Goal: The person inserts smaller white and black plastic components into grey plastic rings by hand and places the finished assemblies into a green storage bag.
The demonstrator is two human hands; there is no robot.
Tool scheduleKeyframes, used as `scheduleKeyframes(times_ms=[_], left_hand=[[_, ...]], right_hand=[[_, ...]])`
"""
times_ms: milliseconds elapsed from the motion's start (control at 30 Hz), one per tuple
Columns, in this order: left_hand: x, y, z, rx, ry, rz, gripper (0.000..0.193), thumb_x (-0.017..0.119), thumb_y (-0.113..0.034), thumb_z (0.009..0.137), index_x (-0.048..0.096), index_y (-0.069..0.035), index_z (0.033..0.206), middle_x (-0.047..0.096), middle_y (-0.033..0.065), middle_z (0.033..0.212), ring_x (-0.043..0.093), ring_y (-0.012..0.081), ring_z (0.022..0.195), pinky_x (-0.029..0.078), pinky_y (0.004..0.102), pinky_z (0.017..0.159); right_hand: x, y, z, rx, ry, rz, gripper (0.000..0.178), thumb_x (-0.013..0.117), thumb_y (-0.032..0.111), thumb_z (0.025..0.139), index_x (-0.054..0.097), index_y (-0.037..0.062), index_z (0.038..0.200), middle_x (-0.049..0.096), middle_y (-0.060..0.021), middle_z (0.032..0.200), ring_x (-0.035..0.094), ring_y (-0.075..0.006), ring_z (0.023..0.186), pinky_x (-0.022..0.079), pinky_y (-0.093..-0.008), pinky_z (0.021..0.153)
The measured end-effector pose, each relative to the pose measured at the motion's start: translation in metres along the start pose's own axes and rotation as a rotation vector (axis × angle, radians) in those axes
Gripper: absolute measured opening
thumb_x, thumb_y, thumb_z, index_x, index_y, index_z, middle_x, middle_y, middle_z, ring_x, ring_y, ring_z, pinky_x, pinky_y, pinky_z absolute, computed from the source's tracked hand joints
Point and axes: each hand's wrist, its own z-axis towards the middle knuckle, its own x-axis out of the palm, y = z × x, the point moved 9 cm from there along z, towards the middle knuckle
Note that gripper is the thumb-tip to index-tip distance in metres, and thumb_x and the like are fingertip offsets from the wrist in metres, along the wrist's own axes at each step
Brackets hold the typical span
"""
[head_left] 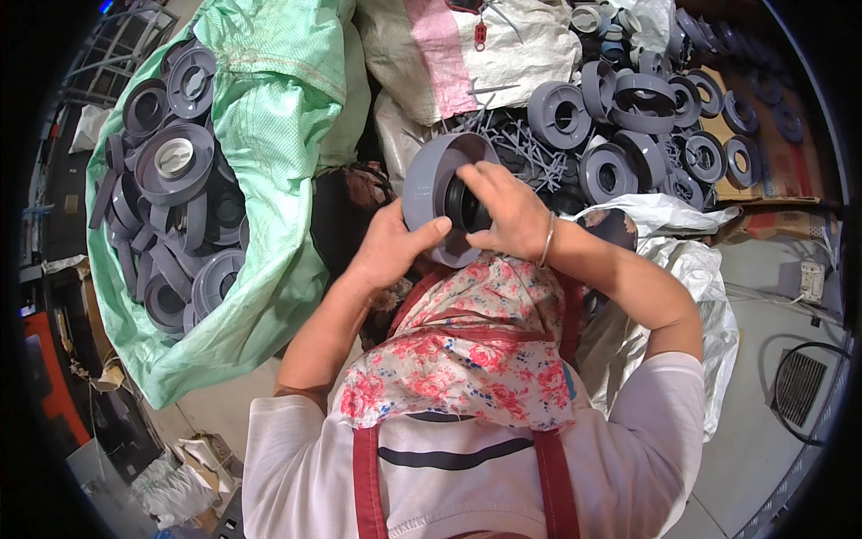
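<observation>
Plastic ring (420, 190), smooth, grey and deep-walled, tilts mid-scene beyond your floral cloth apron (462, 359); your left hand (386, 247) clasps its wall, your right hand (507, 207) grips a dark round piece (464, 210) at its opening. Left, a woven green sack (278, 117) holds similar grey parts (171, 190).
</observation>
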Motion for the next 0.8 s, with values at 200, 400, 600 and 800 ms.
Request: scheduleKeyframes(times_ms=[200, 400, 600, 800], left_hand=[[0.006, 0.005, 0.002, -0.161, 0.090, -0.247, 0.037, 0.062, -0.015, 0.082, 0.051, 0.006, 0.110, 0.059, 0.0079, 0.098, 0.057, 0.0128, 0.085, 0.048, 0.0276, 0.076], [0.008, 0.009, 0.001, -0.145, 0.110, -0.321, 0.053, 0.063, -0.022, 0.081, 0.042, 0.006, 0.120, 0.054, 0.0128, 0.112, 0.056, 0.0199, 0.099, 0.046, 0.0352, 0.087], [0.011, 0.012, 0.003, -0.192, 0.205, -0.414, 0.042, 0.061, -0.015, 0.083, 0.047, 0.006, 0.116, 0.057, 0.0103, 0.106, 0.057, 0.0162, 0.093, 0.047, 0.0313, 0.083], [0.015, 0.021, 0.007, -0.303, 0.294, -0.408, 0.043, 0.060, -0.018, 0.084, 0.047, 0.007, 0.116, 0.057, 0.0101, 0.106, 0.059, 0.0160, 0.091, 0.049, 0.0299, 0.081]], right_hand=[[0.005, 0.037, -0.010, -0.517, 0.067, -0.309, 0.036, 0.052, 0.012, 0.073, 0.051, 0.0057, 0.108, 0.047, -0.0184, 0.102, 0.051, -0.0292, 0.086, 0.046, -0.0339, 0.073], [0.002, 0.032, -0.012, -0.547, 0.035, -0.240, 0.040, 0.054, 0.013, 0.071, 0.052, 0.0050, 0.110, 0.048, -0.0186, 0.103, 0.052, -0.0300, 0.086, 0.048, -0.0356, 0.072], [-0.004, 0.040, -0.014, -0.634, 0.099, -0.252, 0.037, 0.052, 0.015, 0.071, 0.053, 0.0036, 0.107, 0.048, -0.0199, 0.103, 0.054, -0.0318, 0.089, 0.049, -0.0358, 0.074], [-0.003, 0.048, -0.021, -0.755, 0.112, -0.240, 0.035, 0.053, 0.016, 0.068, 0.053, 0.0037, 0.101, 0.050, -0.0142, 0.094, 0.054, -0.0252, 0.082, 0.047, -0.0321, 0.069]])
